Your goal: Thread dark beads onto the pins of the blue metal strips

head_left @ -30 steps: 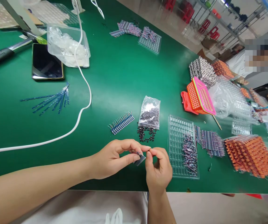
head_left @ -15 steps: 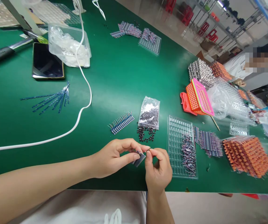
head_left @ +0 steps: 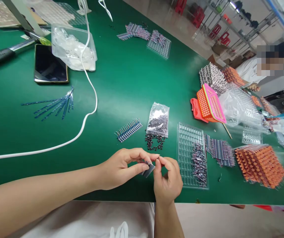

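Observation:
My left hand [head_left: 123, 168] pinches a small circuit board strip [head_left: 149, 170] between thumb and fingers, its comb-like edge facing down and right. My right hand [head_left: 168, 183] is closed, thumb against index finger, on a tiny dark part [head_left: 158, 158] right by the left fingertips; the exact contact is too small to tell. Just beyond the hands lie loose small black parts [head_left: 154, 142], spilled below a clear zip bag [head_left: 158, 120] of the same kind. Left of the bag is a blue circuit board strip with wires [head_left: 129, 130].
To the right, a clear compartment tray [head_left: 185, 158] holds a heap of wired pieces [head_left: 199, 165]. Beyond are stacked orange parts [head_left: 261, 165] and an orange-pink basket [head_left: 211, 102]. A white cable [head_left: 84, 122], phone [head_left: 51, 64] and plastic tub [head_left: 74, 49] lie left. Another person [head_left: 251, 69] is at far right.
Both hands stay almost in place, fingertips together. The tiny dark part at the right fingertips has shifted slightly. The view has moved a little.

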Demonstrator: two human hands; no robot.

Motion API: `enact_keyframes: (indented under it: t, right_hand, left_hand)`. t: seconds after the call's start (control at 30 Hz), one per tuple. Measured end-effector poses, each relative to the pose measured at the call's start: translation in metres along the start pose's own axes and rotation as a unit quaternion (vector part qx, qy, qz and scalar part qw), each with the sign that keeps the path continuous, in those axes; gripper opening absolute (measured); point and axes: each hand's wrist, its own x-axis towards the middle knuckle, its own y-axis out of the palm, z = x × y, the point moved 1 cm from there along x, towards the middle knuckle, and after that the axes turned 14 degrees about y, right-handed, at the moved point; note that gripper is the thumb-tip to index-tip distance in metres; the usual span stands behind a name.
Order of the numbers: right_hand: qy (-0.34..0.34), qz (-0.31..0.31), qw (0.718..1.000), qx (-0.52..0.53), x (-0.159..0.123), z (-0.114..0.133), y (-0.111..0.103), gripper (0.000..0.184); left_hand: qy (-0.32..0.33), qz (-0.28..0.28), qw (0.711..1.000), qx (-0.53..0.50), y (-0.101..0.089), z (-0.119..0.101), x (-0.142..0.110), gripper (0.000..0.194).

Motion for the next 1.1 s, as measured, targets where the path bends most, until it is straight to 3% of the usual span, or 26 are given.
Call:
enact_keyframes:
  t: [0.37, 0.5, 0.73, 1.1]
  right_hand:
    - [-0.022, 0.005, 1.0, -0.004, 0.0, -0.003, 0.0, 0.017]
    - [0.002, 0.014, 1.0, 0.023, -0.001, -0.003, 0.0, 0.015]
    - [0.09, 0.074, 0.985, 0.131, -0.004, -0.003, -0.002, 0.011]
    - [0.109, 0.077, 0.982, 0.137, -0.004, -0.003, -0.002, 0.006]
  left_hand:
    - [-0.029, -0.03, 0.996, -0.078, 0.002, -0.001, 0.004, 0.013]
    - [-0.045, -0.047, 0.992, -0.111, 0.001, -0.003, 0.006, 0.015]
    - [-0.076, -0.049, 0.996, -0.013, 0.0, -0.003, 0.006, 0.02]
    - [-0.055, -0.026, 0.995, 0.078, 0.0, -0.009, 0.007, 0.02]
